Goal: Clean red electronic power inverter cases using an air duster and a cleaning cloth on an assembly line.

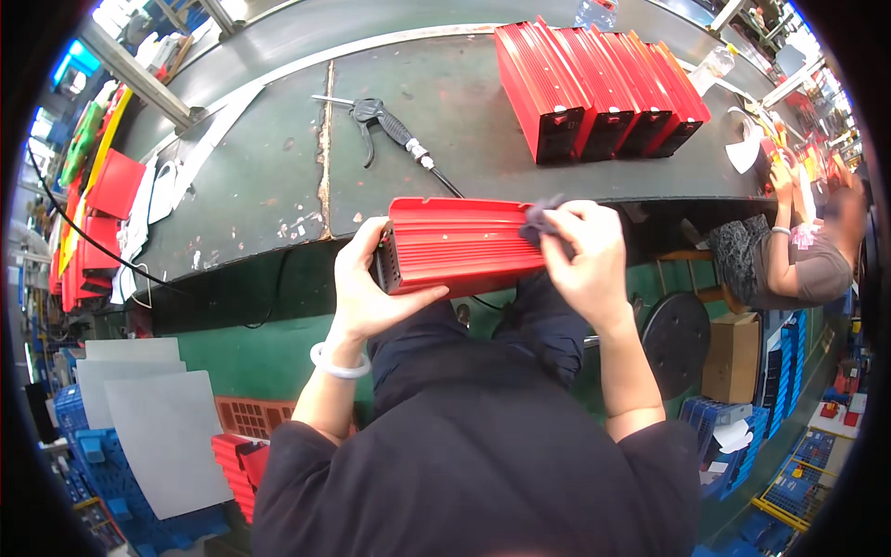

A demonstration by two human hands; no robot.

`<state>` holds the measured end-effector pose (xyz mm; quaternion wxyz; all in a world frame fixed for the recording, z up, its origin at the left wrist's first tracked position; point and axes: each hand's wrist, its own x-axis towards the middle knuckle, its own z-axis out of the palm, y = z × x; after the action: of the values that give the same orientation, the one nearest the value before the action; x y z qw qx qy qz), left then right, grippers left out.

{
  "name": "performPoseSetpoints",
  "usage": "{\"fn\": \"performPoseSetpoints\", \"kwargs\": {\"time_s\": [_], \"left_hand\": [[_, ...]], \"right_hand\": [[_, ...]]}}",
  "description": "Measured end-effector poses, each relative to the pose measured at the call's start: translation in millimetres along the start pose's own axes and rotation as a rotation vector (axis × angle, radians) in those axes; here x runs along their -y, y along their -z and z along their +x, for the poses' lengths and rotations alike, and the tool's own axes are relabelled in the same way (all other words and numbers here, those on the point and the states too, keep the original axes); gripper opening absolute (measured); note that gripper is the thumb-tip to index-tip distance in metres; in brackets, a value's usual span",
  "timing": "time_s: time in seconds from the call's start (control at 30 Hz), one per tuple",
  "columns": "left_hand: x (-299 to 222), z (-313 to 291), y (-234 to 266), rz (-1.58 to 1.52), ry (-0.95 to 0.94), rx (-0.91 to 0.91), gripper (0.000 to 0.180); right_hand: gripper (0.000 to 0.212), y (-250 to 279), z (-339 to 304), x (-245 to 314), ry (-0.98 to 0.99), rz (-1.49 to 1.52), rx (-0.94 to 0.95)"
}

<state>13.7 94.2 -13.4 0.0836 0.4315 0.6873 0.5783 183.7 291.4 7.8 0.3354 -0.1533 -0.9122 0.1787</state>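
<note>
A red ribbed metal casing (464, 243) with a black perforated end is held in front of me, by the near edge of the dark workbench (269, 139). My left hand (367, 283) grips its left end, thumb along the near side. My right hand (589, 260) pinches a dark cloth (541, 221) against the casing's top at its right end. Beyond the casing, an air blow gun (380, 123) lies on the bench with its hose running toward me. Several similar red casings (594, 88) stand in a row at the far right of the bench.
Clear plastic bottles (715, 67) stand behind the row. At right, another person (807, 255) sits by the bench near a round black stool (677, 343) and a cardboard box (730, 357). Grey sheets (172, 441) and red parts (243, 469) are at lower left.
</note>
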Motion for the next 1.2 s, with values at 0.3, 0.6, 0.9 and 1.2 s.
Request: {"fn": "performPoseSetpoints", "kwargs": {"time_s": [0.3,0.6,0.9,1.2], "left_hand": [[-17,12,-8,0.087,-0.22,0.011,0.06],[-21,7,-13,0.165,-0.385,0.022,0.047],[-31,8,1,0.073,-0.405,0.061,0.049],[-31,6,17,0.133,-0.526,0.002,0.049]], "right_hand": [[0.025,-2,-8,27,-0.027,0.079,-0.195],[0.014,19,-27,37,-0.183,0.722,-0.178],[0.018,44,-41,-23,-0.579,0.842,-0.581],[0.019,33,-40,-30,-0.538,0.885,-0.582]]}}
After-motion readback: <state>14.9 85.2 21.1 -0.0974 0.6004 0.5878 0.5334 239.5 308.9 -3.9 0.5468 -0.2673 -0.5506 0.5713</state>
